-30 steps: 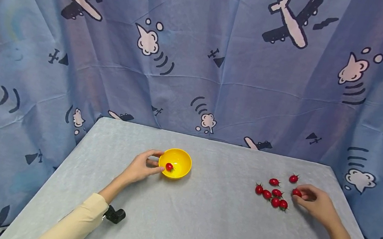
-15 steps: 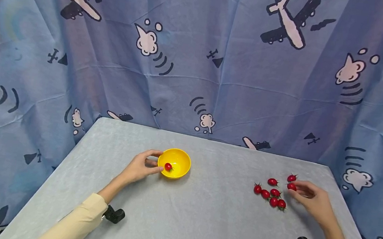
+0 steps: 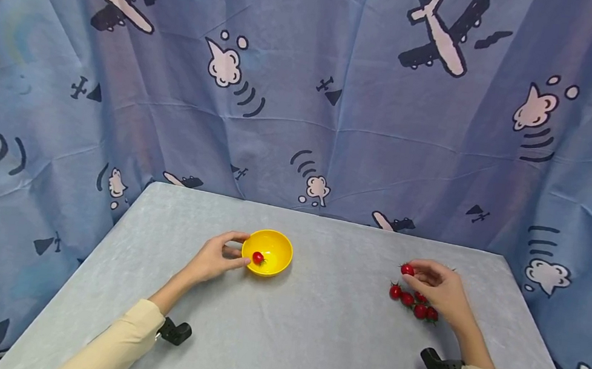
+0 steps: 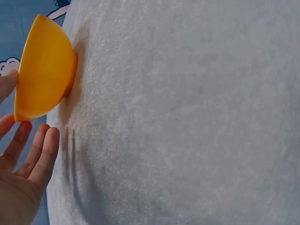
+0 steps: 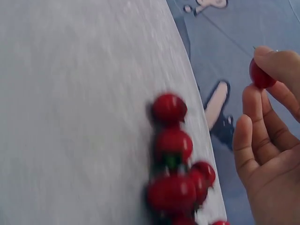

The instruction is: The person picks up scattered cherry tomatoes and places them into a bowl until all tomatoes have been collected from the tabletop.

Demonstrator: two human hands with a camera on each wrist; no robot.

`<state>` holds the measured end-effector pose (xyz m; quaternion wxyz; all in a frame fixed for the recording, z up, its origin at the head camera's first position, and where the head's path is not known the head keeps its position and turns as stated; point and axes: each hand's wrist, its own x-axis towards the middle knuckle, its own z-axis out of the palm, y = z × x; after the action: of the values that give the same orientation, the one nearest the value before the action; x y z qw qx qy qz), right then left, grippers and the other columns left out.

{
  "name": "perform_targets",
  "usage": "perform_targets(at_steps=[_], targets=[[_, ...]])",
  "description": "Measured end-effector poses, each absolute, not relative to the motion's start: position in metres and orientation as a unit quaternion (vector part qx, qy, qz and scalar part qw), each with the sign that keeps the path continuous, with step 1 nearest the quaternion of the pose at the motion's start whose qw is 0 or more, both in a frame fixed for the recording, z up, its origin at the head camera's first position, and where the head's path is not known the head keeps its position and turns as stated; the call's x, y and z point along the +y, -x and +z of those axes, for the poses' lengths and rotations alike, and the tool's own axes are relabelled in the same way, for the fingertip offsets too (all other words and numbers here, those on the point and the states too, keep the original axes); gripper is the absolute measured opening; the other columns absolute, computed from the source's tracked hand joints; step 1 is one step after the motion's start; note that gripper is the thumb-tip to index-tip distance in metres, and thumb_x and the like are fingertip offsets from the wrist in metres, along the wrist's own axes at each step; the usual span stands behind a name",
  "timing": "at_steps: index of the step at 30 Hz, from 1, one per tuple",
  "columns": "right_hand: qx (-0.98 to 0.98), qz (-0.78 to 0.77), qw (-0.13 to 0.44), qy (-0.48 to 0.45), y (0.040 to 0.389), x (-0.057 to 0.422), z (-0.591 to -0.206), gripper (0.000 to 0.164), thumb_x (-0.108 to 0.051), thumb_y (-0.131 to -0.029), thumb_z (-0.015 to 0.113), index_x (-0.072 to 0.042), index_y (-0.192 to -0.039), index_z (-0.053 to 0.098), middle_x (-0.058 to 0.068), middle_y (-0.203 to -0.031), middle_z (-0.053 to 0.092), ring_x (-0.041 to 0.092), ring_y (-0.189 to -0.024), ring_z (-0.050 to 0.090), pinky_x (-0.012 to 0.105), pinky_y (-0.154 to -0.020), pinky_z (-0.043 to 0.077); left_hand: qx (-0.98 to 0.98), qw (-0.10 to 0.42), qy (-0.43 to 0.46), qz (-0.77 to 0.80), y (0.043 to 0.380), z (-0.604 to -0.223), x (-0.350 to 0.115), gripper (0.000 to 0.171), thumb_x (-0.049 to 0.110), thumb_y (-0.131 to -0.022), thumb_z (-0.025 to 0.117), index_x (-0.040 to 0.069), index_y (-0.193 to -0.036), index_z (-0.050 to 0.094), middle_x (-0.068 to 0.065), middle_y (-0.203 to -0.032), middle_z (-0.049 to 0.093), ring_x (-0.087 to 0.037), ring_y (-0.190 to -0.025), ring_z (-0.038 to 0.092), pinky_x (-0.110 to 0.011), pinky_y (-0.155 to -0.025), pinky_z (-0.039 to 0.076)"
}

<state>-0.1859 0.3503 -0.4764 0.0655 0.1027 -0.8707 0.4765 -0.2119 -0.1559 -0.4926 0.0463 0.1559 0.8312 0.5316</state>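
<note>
Soft light faintly shadows the tabletop (image 3: 306, 332); the right wrist view blurs tomatoes (image 5: 172, 193) there.

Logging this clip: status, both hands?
Left hand holding yellow bowl, one tomato inside. Right hand pinching another tomato. More tomatoes on table. No obstacle seen between hands.

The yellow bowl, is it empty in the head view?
No, one red tomato lies inside the yellow bowl.
</note>
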Motion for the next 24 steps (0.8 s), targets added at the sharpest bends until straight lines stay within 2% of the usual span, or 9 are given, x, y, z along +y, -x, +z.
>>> perform_targets(at_steps=[9,15,24], targets=[[-0.834,0.534,0.050,-0.132,0.202,0.306,-0.483,0.033,-0.007,-0.090,0.080,0.003,-0.119,0.068,0.017,-0.101,0.070,0.017,-0.084,0.067,0.021,-0.074,0.055,0.832,0.050,-0.147,0.533,0.211,-0.493,-0.156,0.057,0.009,-0.088,0.082,0.003,-0.140,0.058,-0.016,-0.133,0.059,-0.027,-0.102,0.069,-0.036,-0.082,0.058],[-0.799,0.578,0.040,-0.159,0.209,0.279,-0.484,0.031,0.000,-0.088,0.079,0.007,-0.117,0.069,0.022,-0.101,0.069,0.017,-0.083,0.067,0.022,-0.072,0.056,0.832,0.051,-0.145,0.533,0.211,-0.493,-0.156,0.057,0.009,-0.088,0.081,0.003,-0.140,0.058,-0.016,-0.133,0.059,-0.027,-0.102,0.069,-0.037,-0.084,0.057],[-0.789,0.587,0.025,-0.181,0.218,0.233,-0.483,0.029,-0.001,-0.089,0.079,0.004,-0.116,0.070,0.019,-0.103,0.070,0.022,-0.085,0.067,0.022,-0.074,0.055,0.833,0.052,-0.144,0.532,0.211,-0.492,-0.156,0.057,0.010,-0.089,0.081,0.003,-0.140,0.058,-0.017,-0.134,0.059,-0.028,-0.103,0.068,-0.037,-0.083,0.058]])
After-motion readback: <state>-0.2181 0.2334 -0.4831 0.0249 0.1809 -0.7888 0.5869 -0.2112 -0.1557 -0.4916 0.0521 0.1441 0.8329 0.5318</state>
